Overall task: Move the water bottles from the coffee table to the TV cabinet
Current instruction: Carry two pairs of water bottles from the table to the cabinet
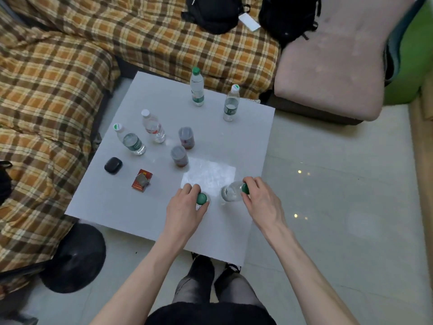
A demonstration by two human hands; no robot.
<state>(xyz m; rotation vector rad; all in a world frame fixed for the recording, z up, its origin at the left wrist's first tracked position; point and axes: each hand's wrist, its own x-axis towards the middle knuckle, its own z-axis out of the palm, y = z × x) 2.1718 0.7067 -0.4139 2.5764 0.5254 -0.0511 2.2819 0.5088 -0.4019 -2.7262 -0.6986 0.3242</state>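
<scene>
Left hand (187, 205): fingers curled round the neck of a green-capped bottle (201, 199) standing near the tabletop's (98, 202) near edge. Right hand (259, 198): fingers gripped a second bottle (232, 190) at its cap, tilted left. Four more bottles stood farther off: far (197, 86), far-right (231, 103), two left (153, 126) (130, 139).

A pale tiled floor (328, 184) reflects small points of ceiling light beside a white square table (117, 207). A sofa draped in an orange and brown plaid cover (58, 78) wraps around the table's far and left sides, with two black bags (215, 12) resting on it. A pinkish cushioned seat (332, 62) stands at right beside a green armrest (407, 66). A black round stool (75, 259) sits at the table's near left corner.
</scene>
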